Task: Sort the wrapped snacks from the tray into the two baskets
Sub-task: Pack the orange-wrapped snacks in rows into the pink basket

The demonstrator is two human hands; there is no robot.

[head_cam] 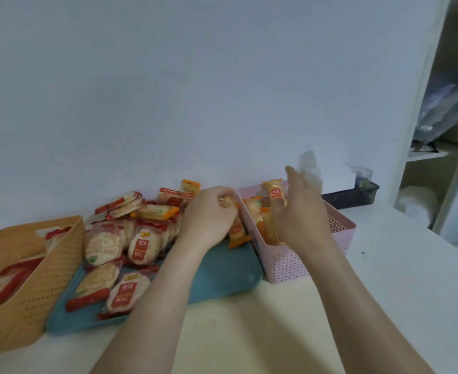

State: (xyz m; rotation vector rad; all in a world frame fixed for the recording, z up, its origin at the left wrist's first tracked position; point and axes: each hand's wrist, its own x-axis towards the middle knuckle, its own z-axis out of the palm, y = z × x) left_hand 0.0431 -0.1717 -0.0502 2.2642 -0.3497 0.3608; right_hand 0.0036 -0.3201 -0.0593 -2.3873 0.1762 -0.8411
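1. Starting nearest, the pale table (249, 333) carries a teal tray (222, 268), with both forearms reaching over it.
2. Left of the tray is an orange basket (47, 265) that holds red-wrapped packets (14, 276). The pink basket (289, 265) touches the tray's right edge.
3. Red round crackers (138, 247) crowd the tray's left half; the right half nearest the person is bare.
4. The left hand (209, 214) is curled at the tray's far right corner and pinches an orange-wrapped snack (229, 203). Another orange packet (237, 233) lies just below it on the tray.
5. The right hand (303, 211) is over the pink basket with fingers loosely straight and pointing down among the orange packets (275, 191) standing there. It seems to hold nothing, though blur softens it.
6. Farther back, mixed red and orange packets (157, 211) are piled near the wall. A dark tray (351, 195) sits beyond the pink basket.
7. The step in hand looks like sorting orange packets into the pink basket, about midway through the task.
8. The next move probably calls for carrying the pinched snack a little to the right, over the pink rim, and dropping it clear of the right hand.
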